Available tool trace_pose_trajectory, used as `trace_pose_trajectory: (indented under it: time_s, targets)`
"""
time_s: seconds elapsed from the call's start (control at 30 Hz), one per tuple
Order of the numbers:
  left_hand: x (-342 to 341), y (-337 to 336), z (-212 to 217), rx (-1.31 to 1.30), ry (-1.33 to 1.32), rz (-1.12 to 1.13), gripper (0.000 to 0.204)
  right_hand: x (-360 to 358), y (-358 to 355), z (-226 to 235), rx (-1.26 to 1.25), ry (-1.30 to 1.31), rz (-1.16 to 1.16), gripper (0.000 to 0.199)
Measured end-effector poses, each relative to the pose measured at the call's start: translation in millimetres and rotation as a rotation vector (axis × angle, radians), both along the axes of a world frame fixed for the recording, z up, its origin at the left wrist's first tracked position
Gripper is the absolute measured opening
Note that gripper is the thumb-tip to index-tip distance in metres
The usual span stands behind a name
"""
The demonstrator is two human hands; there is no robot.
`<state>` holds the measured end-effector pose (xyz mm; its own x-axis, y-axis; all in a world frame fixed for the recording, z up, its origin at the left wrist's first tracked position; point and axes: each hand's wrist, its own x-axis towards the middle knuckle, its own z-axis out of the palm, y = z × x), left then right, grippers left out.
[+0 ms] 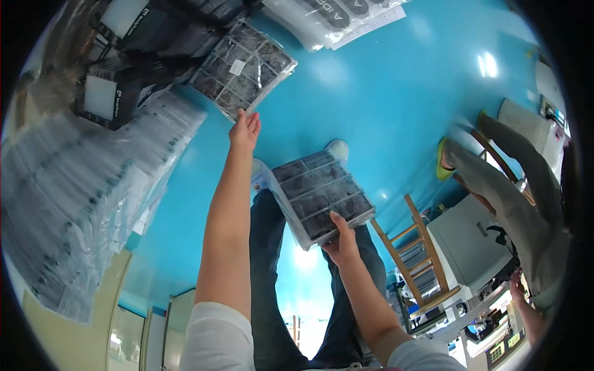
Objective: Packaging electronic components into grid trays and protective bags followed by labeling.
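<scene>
My right hand (342, 243) grips the near edge of a plastic-wrapped compartment tray (325, 188), thumb on top and fingers underneath. Dark contents show through the tray's light grid, and it is held in front of my legs. My left arm reaches forward. At its end my left hand (246, 130), fingers extended and somewhat apart, is at the near corner of another wrapped compartment tray (250, 65). That one has a small white label on top and appears to lie on a stack. Whether the fingertips press on it or only touch it is hard to see.
Clear-wrapped stacked packages (80, 191) fill the left side, with black boxes (114, 96) behind them. White plastic bags (337, 18) lie at the far edge on the blue floor (383, 99). A wooden stool (417, 256) and another person's legs (507, 176) are at right.
</scene>
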<state>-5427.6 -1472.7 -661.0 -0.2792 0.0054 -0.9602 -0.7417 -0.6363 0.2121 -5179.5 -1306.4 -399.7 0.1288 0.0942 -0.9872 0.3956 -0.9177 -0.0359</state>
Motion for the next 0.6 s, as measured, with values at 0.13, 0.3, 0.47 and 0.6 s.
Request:
trace_pose_trajectory:
  time_s: [0.13,0.3,0.47,0.6]
  targets:
    - [-0.3,0.7,-1.8,-0.077,-0.041,-0.117,0.041,-25.3,10.0,16.4,-0.078,0.090,-0.062,0.062]
    - [1.4,8.5,8.8,-0.197,-0.033,-0.078,0.036,-29.8,16.7,17.1,-0.152,0.077,-0.092,0.059]
    - [2.7,3.3,10.0,-0.395,0.000,-0.047,0.031,-22.3,15.8,14.1,-0.120,0.064,-0.076,0.067]
    - [-1.3,-7.8,3.4,-0.320,0.013,-0.062,0.029,-16.5,14.0,10.4,-0.131,0.051,-0.066,0.072]
